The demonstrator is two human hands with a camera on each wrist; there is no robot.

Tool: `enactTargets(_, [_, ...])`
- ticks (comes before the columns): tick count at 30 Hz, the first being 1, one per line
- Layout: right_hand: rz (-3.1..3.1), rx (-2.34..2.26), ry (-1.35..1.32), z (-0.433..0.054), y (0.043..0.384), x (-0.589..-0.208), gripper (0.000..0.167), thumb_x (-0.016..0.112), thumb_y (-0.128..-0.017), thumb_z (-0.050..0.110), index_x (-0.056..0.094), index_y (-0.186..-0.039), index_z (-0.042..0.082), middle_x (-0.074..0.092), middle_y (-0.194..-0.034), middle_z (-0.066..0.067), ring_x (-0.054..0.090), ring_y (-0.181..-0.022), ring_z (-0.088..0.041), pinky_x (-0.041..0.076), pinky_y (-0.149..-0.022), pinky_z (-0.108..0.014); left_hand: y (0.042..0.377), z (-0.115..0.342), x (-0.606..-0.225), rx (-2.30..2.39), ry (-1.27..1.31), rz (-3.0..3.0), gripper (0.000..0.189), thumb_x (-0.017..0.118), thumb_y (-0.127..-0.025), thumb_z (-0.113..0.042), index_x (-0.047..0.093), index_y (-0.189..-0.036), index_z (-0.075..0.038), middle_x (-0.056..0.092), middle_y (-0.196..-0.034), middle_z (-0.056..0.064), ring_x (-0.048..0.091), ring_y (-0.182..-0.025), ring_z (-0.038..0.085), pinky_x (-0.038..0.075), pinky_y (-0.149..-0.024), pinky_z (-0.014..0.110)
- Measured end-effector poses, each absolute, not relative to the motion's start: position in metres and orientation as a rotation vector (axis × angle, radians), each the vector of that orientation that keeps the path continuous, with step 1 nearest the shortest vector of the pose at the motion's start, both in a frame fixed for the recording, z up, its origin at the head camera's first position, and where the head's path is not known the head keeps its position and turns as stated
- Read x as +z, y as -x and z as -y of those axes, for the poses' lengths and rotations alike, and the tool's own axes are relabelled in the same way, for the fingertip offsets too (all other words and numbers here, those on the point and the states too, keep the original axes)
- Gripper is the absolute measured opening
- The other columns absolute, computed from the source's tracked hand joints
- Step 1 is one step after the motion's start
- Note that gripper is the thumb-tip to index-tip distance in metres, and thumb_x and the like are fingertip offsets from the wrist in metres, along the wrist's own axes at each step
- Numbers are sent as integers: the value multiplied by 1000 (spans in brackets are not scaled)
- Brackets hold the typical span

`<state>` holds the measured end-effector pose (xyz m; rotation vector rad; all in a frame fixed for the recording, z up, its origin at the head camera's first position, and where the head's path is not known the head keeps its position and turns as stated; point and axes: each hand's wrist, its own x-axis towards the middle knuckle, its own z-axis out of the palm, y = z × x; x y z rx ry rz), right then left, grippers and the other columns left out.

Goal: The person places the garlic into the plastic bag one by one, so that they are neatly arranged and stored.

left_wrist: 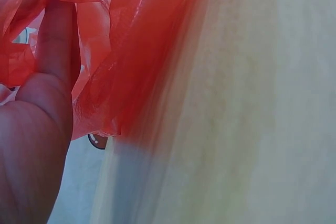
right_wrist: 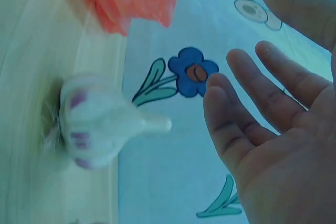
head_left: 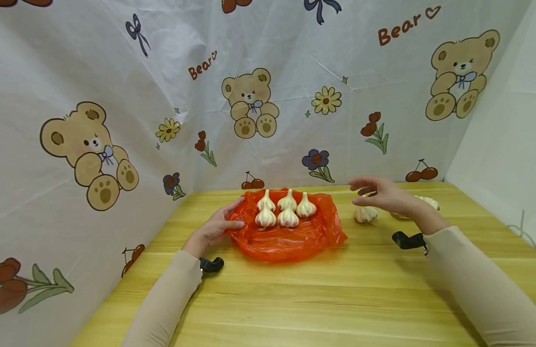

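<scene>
Pale garlic bulb (head_left: 365, 215) sits at seven o'clock from the right hand (head_left: 382, 193), fingers parted; left hand (head_left: 216, 225) pinches the red bag (head_left: 289, 246) at nine o'clock!

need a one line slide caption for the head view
Left hand grips a red bag holding five garlic bulbs; right hand hovers near loose garlic.

Both sleeves (head_left: 480, 284) are long, plain and beige; just beside each cuff (head_left: 441, 240) sits a curved black wrist camera (head_left: 407, 240).
</scene>
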<state>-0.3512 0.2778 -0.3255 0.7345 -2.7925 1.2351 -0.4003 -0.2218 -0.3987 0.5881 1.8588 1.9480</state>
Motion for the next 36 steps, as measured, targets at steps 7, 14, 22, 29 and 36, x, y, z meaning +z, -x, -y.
enactTargets(7, [2819,1213,-657,-300,354,-332,64,69,-99,34,44,-151,6,48,-153,-23,46,-139,-49,42,-111,-69,400,222,-399,1948,-582,-1862,90,63,-95,9,21,-166,-26,14,-174,4,24,-157,39,56,-103,38])
enactTargets(14, [2839,1230,-589,-313,365,-351,67,70,-98,38,43,-151,6,45,-153,-25,44,-139,-53,43,-109,-71,399,221,-399,1951,-585,-1847,90,62,-95,10,20,-166,-25,13,-174,5,23,-157,39,55,-103,37])
enactTargets(22, [2854,1234,-586,-314,373,-364,72,72,-97,38,42,-152,3,45,-154,-28,44,-139,-55,43,-111,-68,398,221,-398,1944,-591,-1845,92,65,-94,9,19,-166,-25,12,-175,5,24,-157,39,57,-102,37])
enactTargets(29, [2869,1228,-589,-308,377,-372,74,74,-95,39,43,-152,3,43,-156,-28,44,-140,-54,41,-113,-68,397,222,-397,1938,-601,-1852,92,64,-94,8,19,-167,-25,13,-174,5,25,-156,39,57,-100,36])
enactTargets(36, [2887,1216,-571,-304,384,-388,70,75,-94,33,46,-148,-2,51,-148,-31,53,-131,-45,41,-113,-66,398,221,-398,1936,-602,-1849,91,62,-95,10,18,-167,-24,15,-174,5,27,-155,38,57,-101,37])
